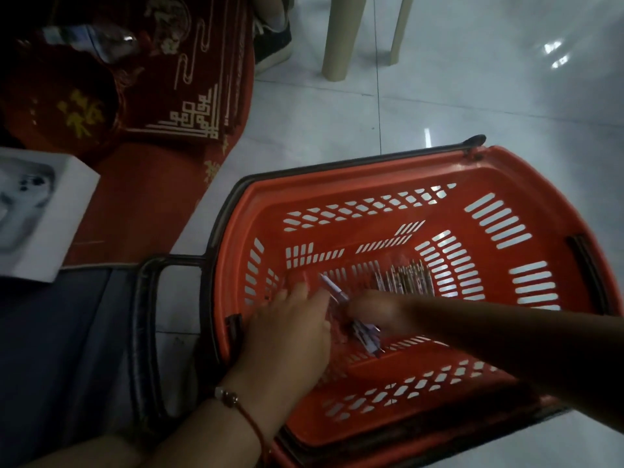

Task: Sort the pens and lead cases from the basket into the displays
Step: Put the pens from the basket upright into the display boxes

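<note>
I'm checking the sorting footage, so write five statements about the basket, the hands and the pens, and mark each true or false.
1. Both hands reach inside the orange basket. True.
2. The basket stands on a table. False: it sits on the pale tiled floor.
3. A row of pens lies on the basket bottom beyond the hands. True.
4. The left hand wears a glove. False: it is bare, with a red cord bracelet at the wrist.
5. The right hand is outside the basket, resting on the rim. False: it is down at the bottom, among a few pens.
</note>
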### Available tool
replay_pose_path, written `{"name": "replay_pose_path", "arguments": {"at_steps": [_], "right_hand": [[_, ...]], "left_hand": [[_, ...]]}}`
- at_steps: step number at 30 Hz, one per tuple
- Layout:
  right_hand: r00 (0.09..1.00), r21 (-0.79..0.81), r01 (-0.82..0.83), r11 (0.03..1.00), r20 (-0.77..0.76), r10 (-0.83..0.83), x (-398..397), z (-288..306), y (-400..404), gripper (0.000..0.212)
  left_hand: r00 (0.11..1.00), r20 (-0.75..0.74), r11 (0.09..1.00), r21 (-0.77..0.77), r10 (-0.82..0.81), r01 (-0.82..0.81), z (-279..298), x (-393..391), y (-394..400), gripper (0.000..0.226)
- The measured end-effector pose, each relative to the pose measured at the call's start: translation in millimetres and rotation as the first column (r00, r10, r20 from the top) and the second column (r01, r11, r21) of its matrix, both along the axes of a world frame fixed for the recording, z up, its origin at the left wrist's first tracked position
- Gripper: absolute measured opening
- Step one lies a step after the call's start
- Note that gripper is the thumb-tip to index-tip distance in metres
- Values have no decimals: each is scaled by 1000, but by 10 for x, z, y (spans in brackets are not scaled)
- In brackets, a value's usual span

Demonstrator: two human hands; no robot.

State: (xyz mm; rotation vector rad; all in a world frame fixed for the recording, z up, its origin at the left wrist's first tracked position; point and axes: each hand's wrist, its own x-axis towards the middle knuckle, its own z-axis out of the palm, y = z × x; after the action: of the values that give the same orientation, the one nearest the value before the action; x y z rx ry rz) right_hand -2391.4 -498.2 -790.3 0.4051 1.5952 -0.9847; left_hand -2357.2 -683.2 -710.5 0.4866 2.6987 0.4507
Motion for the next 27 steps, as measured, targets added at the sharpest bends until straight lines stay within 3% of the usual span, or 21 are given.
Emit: {"name": "replay_pose_path", "arguments": {"at_steps": [1, 3, 5, 8, 13, 16, 20, 23, 25, 27], "right_hand": [[999, -57, -30, 998, -14, 29, -4, 292, 7, 28], [993, -218, 49, 975, 118, -23, -32, 688, 38, 14], [979, -358, 102, 928, 199, -31, 2, 1026, 77, 14], [973, -529, 152, 835, 227, -33, 42, 1441, 122, 19], [962, -693, 248, 677, 258, -88, 256, 2118, 10, 22], [958, -767, 238, 596, 286, -13, 388, 2405, -147, 17], [973, -773, 155, 615, 225, 38, 557, 2671, -394, 20], [988, -740, 71, 668, 142, 52, 677, 2812, -582, 28], [972, -771, 131, 623, 225, 75, 706, 2828, -661, 31], [946, -789, 210, 577, 314, 84, 725, 2878, -741, 34]], "left_hand": [[999, -37, 999, -26, -19, 18, 50, -13, -28, 50], [993, -91, 995, -69, -81, 75, 198, -24, -38, 61], [971, -160, 982, -94, -179, 165, 375, 7, 3, 62], [913, -331, 967, 15, -236, 255, 644, 82, 45, 55], [707, -656, 923, 44, -262, 383, 1182, 202, -125, 25], [631, -699, 902, -46, -336, 429, 1529, 309, -317, 12], [582, -731, 909, -127, -356, 396, 1879, 560, -569, 27], [608, -721, 929, -135, -331, 345, 2026, 770, -747, 24], [642, -697, 942, -160, -320, 296, 2064, 870, -902, 17], [670, -684, 957, -185, -289, 224, 2069, 966, -1079, 35]]}}
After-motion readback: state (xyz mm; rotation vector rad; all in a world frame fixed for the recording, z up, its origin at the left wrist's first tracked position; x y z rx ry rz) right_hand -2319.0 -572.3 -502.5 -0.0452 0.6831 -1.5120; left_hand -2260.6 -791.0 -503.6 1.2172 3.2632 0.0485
